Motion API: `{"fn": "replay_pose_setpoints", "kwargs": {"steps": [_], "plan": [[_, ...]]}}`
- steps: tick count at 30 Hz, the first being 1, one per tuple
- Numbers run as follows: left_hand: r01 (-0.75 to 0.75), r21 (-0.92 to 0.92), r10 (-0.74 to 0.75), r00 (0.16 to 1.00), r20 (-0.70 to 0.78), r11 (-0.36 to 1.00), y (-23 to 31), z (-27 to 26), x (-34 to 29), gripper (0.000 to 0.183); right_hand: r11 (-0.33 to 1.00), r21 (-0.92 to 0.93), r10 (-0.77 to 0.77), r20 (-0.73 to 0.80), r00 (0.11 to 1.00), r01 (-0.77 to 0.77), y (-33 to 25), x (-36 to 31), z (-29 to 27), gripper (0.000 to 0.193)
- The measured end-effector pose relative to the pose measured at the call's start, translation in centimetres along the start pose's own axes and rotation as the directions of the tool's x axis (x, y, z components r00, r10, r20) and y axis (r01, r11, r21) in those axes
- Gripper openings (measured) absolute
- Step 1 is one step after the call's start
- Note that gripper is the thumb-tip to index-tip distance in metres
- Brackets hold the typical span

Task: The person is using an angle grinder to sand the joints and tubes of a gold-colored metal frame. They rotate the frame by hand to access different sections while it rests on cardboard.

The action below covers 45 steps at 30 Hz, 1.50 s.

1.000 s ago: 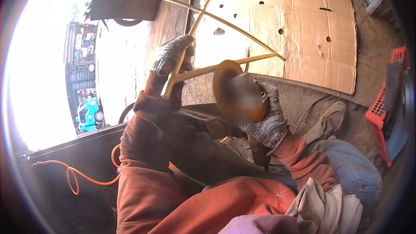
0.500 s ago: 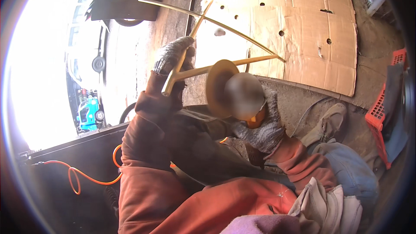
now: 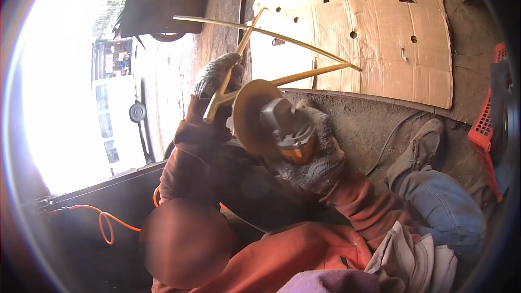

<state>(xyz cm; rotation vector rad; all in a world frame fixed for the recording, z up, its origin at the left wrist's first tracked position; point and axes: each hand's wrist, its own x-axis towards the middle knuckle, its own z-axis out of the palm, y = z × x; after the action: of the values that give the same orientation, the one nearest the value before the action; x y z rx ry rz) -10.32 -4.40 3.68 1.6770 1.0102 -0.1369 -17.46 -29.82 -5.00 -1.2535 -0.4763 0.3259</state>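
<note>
My left hand, in a grey knit glove, is closed around a tube of a brass-coloured metal frame. Several thin tubes joined at angles make up this frame, and one straight tube crosses at its far end. In a similar glove, my right hand grips an angle grinder with a grey head and an orange body. Its large round disc stands in front of the frame's lower tube, close to the joint by my left hand. Whether disc and tube touch, I cannot tell.
A flattened cardboard sheet with holes lies on the ground beyond the frame. Red plastic crates stand at the right, near a person's jeans-clad leg and shoe. An orange hose loops over a dark surface at lower left. A cable trails on the ground.
My right hand has brought the grinder leftward along the lower tube, nearer to my left hand and the joint. My left hand keeps its hold on the frame. The view has shifted slightly.
</note>
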Motion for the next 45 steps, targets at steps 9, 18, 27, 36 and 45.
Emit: {"fn": "replay_pose_setpoints", "kwargs": {"steps": [9,18,27,36,45], "plan": [[0.045,-0.121,-0.051,0.998,-0.048,0.992,0.1,0.3,0.0,0.020,0.927,-0.316,-0.180,0.091,0.979,0.200,1.3,0.0,-0.1,0.056],[0.012,-0.131,-0.006,0.999,0.052,0.991,0.8,0.7,0.1,0.024,0.982,0.189,0.044,-0.076,0.996,-0.029,3.2,-0.9,-0.4,0.088],[-0.356,0.108,0.349,0.934,0.074,0.928,-0.7,0.7,-2.1,0.033,0.963,0.235,0.130,0.040,0.991,-0.135,4.0,-0.1,-1.7,0.095],[-0.042,-0.178,0.049,0.998,0.038,0.983,1.5,2.7,-0.8,0.025,0.958,0.005,0.285,-0.056,0.957,-0.285,11.7,-0.6,-3.2,0.092],[0.050,-0.194,-0.071,0.993,-0.100,0.980,2.0,2.3,1.4,0.029,0.825,0.433,0.478,-0.195,0.856,-0.362,16.1,0.5,-6.0,0.083]]}}
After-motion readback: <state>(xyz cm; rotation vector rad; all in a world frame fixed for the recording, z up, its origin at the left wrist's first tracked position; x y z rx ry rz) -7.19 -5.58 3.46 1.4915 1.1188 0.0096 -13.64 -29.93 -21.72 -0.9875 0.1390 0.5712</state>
